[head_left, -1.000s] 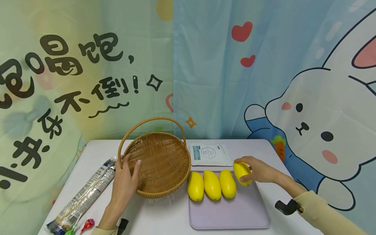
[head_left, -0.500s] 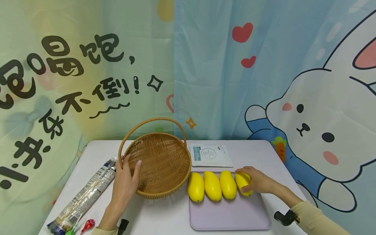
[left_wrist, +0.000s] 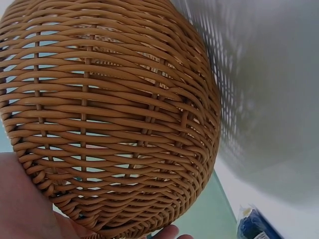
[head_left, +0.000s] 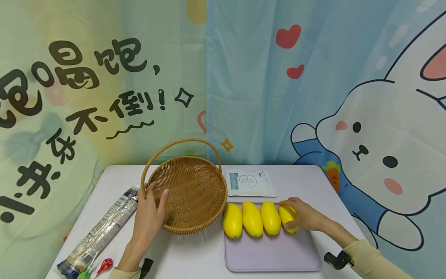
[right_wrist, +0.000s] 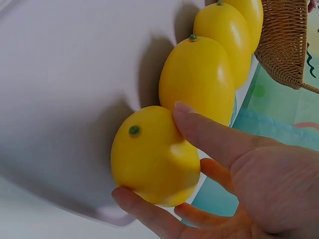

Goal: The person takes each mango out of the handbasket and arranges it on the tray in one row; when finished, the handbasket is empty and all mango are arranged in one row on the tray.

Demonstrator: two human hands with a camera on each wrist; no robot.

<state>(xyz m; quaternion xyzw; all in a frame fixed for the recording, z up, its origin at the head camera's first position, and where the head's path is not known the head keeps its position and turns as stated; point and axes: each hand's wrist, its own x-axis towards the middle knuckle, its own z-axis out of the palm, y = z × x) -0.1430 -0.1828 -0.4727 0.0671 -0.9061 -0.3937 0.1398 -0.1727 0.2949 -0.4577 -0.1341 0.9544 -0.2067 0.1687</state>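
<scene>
My left hand (head_left: 148, 223) grips the left rim of a brown wicker basket (head_left: 195, 190), which leans with its opening toward me and its handle arched at the top. The left wrist view is filled by the basket's woven underside (left_wrist: 114, 114). On a pale purple tray (head_left: 271, 257), several yellow mangoes stand in a row along the far side. At the row's right end my right hand (head_left: 306, 215) holds the last mango (head_left: 286, 218), thumb on one side and fingers on the other. In the right wrist view that mango (right_wrist: 149, 159) shows a green stem tip beside its neighbour (right_wrist: 199, 74).
A white packet (head_left: 251, 183) lies behind the tray. Left of the basket is a long silver package (head_left: 101, 232), with a red lollipop (head_left: 105, 266) and a green one (head_left: 84, 274) near the front edge. A printed curtain hangs behind the white table (head_left: 195, 255).
My right hand has lowered its mango toward me and down onto the tray, in line with the others. The left hand and basket have stayed put.
</scene>
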